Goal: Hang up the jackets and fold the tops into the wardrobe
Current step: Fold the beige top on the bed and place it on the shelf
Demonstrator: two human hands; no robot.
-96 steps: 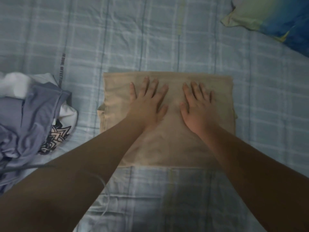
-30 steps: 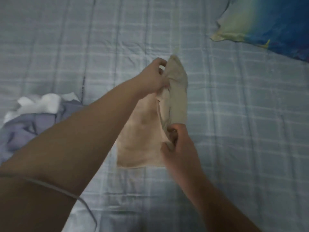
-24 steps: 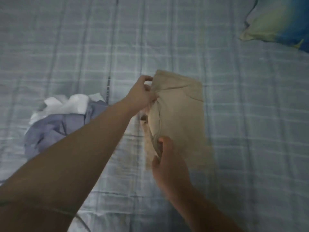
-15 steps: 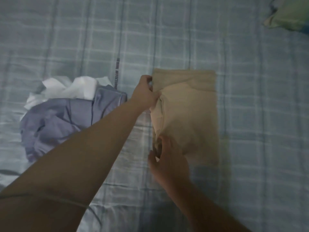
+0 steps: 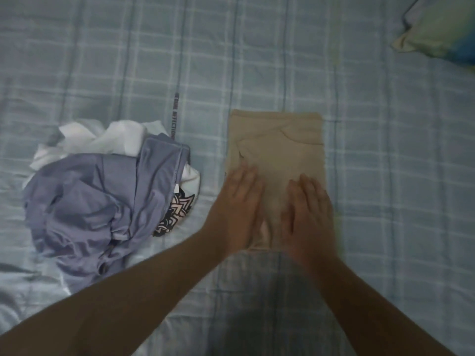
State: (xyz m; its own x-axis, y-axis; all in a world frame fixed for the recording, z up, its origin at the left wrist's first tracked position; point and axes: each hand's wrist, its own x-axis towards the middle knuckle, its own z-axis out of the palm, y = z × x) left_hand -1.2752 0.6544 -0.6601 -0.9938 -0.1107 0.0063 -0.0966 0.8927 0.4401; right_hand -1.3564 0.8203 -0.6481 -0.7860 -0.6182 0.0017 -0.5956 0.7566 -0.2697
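Beige top (image 5: 277,150), folded narrow on the checked bedsheet (image 5: 385,176) beside a heap of unfolded clothes (image 5: 102,196), with left hand (image 5: 237,204) and right hand (image 5: 307,214) pressed flat, fingers straight, apparently to set the creases.

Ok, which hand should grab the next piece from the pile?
Left, probably. The left hand lies flat on the folded top, on the side nearest the pile; the right hand would cross over.
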